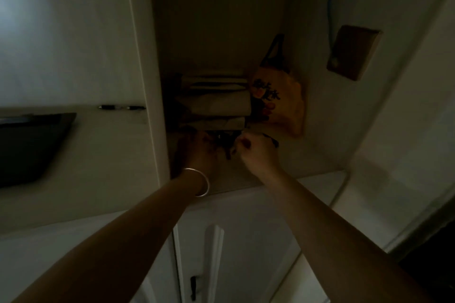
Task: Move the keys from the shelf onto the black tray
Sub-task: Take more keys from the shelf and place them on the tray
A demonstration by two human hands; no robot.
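Dim white cabinetry surrounds an open shelf [236,177] recess, seen from your head camera; at its back sits a stack of folded cloth [216,101], with an orange bag [280,103] against the right wall. Your left hand [197,152], a silver bangle [200,182] on its wrist, rests low near the shelf's left wall, too dark to tell whether it is clenched; your right hand [256,152] has its fingers curled in a pinch. Between both hands, just in front of the cloth, lie the dark keys [226,144], touching or nearly touching your fingertips; you cannot tell which. Well left, past the recess, the black tray [32,147] sits on a counter; a pen [121,107] lies behind it.
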